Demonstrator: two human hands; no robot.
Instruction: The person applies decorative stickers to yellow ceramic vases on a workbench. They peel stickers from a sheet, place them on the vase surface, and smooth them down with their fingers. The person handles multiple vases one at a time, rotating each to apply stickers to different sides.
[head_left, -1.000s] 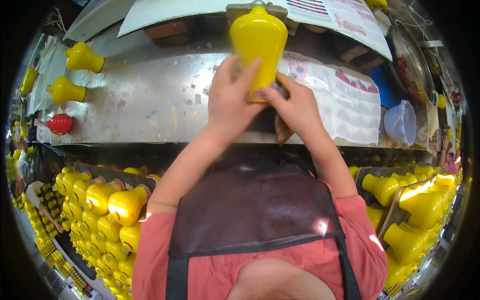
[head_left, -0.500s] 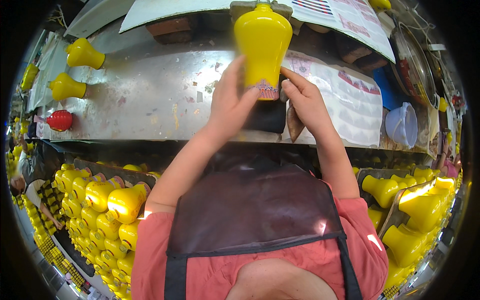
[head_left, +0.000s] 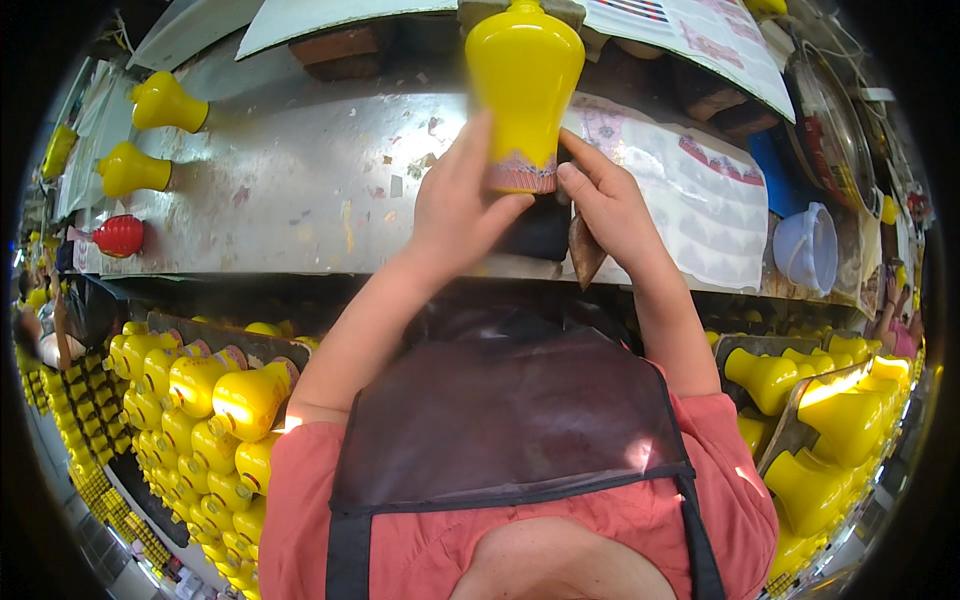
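A glossy yellow vase (head_left: 525, 85) lies in front of me, its neck toward a grey block (head_left: 485, 14) and its wide foot toward me. A pink-and-blue patterned band (head_left: 522, 175) with a pointed edge wraps the foot. My left hand (head_left: 455, 205) is curved along the vase's left side, its thumb stretched beside the foot and its fingertips partly hidden and blurred. At the right of the foot, my right hand (head_left: 608, 200) is closed, thumb and forefinger by the band. A brown, pointed, flat piece (head_left: 586, 250) sticks out below its palm.
Two yellow vases (head_left: 168, 102) and a red ribbed object (head_left: 120, 236) sit on the metal table (head_left: 290, 200) at left. Printed sheets (head_left: 700, 200) and a pale bucket (head_left: 805, 248) are at right. Yellow vases crowd racks (head_left: 240, 400) on both sides. People are at the far edges.
The vase has turned a little, and its band shows a different part of the pattern. My left thumb has slid off the band to below the foot. The right hand has barely moved.
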